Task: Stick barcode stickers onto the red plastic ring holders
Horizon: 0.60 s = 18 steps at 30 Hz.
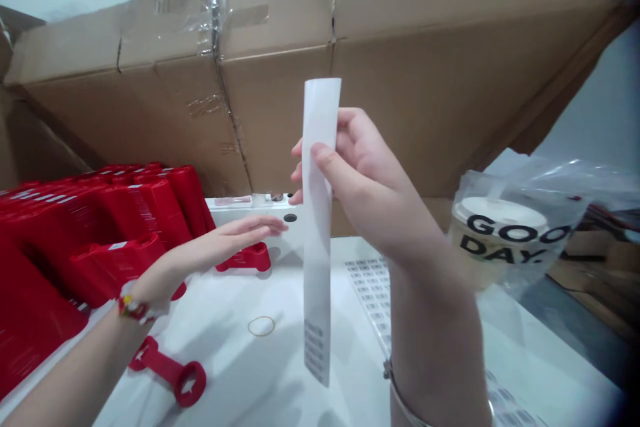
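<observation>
A long white strip of labels (317,227) hangs upright in my right hand (367,173), pinched between thumb and fingers. Small dark printed labels show only at its lower end. My left hand (240,232) is held flat with its fingers stretched out, nothing in it. Beneath that hand lies a red plastic part (245,257), partly covered by it. Another red plastic part (170,368), bar-shaped with a ring at its end, rests on the white table (225,360) near my left forearm.
Stacked red parts (145,207) fill the left side. A rubber band (261,326) lies mid-table. Sheets of printed labels (370,287) are partly behind my right arm. A bagged drink cup (500,227) stands at right. Large cardboard boxes (280,100) rise along the back.
</observation>
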Available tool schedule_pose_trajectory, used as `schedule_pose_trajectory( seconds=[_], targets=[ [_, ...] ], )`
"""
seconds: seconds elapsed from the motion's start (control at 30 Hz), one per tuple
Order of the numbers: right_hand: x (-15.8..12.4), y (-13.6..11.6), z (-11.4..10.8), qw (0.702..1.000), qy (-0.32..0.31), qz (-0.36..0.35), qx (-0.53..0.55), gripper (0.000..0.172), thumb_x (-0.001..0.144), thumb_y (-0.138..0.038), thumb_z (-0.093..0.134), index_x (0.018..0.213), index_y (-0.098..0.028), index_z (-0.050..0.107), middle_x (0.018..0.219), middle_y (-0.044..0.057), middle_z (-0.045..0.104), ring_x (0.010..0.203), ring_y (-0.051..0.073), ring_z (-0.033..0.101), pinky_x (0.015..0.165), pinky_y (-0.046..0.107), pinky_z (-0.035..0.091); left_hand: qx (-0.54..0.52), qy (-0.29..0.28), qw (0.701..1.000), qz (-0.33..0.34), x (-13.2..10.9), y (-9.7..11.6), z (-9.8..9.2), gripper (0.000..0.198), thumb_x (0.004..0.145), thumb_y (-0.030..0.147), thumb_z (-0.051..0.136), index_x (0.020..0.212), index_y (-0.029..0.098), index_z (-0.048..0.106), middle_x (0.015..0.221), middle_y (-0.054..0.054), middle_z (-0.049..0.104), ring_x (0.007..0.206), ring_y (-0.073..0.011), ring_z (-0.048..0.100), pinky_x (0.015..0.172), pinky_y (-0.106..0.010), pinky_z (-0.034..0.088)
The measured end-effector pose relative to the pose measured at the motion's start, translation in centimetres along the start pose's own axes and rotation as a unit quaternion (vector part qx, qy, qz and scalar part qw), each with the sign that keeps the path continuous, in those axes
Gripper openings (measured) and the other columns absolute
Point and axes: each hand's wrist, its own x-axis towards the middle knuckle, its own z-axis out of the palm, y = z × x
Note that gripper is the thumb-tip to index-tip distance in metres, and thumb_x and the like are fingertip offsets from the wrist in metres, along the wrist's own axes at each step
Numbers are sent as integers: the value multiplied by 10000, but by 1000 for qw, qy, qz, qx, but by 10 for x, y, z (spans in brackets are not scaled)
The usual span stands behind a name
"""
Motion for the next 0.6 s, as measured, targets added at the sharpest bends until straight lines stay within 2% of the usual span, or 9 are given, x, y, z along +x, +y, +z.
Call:
schedule_pose_trajectory(
  seconds=[0.1,0.17,0.23,0.3,0.37,0.4,0.47,0.5,0.6],
  targets=[
    [9,14,7,996,87,-13,10,140,982,-224,509,1096,-245,432,1055,19,608,818,137,665,595,245,617,-185,-47,981,26,-20,31,7,453,1025,523,416,1428,349,528,1484,-15,530,1322,-220,537,1077,-345,477],
    [12,21,11,990,137,-25,0,151,976,-217,510,1097,-254,427,1083,19,607,842,139,672,616,248,625,-208,-66,975,50,-25,36,16,430,979,483,566,1388,351,574,1445,-4,554,1293,-201,544,1115,-332,449],
    [15,26,14,984,175,-37,-9,155,980,-214,492,1108,-259,419,1117,27,609,866,142,678,644,257,629,-192,-68,977,56,-25,30,23,458,924,431,673,1363,327,599,1379,-10,583,1246,-195,556,1105,-323,452],
    [17,30,15,977,208,-44,-9,165,993,-219,470,1140,-252,403,1155,44,611,888,145,686,700,279,634,-204,-58,977,30,-24,19,24,448,904,417,699,1323,280,621,1257,-28,633,1149,-201,601,1018,-325,505],
    [19,33,14,972,231,-38,4,265,1006,-274,495,1234,-237,365,1225,80,606,972,161,687,811,307,628,-257,-47,965,-7,-23,8,20,412,894,414,709,1253,226,635,1112,-39,672,1054,-205,644,926,-318,540],
    [19,34,13,972,234,-20,13,371,1005,-336,530,1295,-225,329,1274,106,595,1038,175,677,869,317,617,-286,-36,957,-23,-22,4,16,407,880,408,727,1219,205,631,1055,-41,683,1019,-207,660,887,-308,549],
    [19,36,14,978,202,54,18,597,968,-500,602,1373,-193,289,1352,158,564,1142,205,644,933,331,593,-333,11,942,-45,-23,0,6,454,832,402,781,1188,186,600,1001,-42,694,971,-205,684,828,-284,561],
    [19,37,16,982,157,103,14,643,943,-567,616,1369,-179,332,1365,171,560,1157,219,637,934,339,589,-349,44,935,-54,-24,0,1,499,808,408,805,1194,189,578,1010,-45,698,954,-203,693,796,-273,567],
    [13,41,37,975,-46,216,2,549,906,-631,629,1193,-167,569,1280,138,627,1096,234,652,893,356,581,-371,146,914,-69,-32,4,-10,572,755,459,839,1156,216,510,934,-16,698,833,-183,707,665,-239,563]
  ],
)
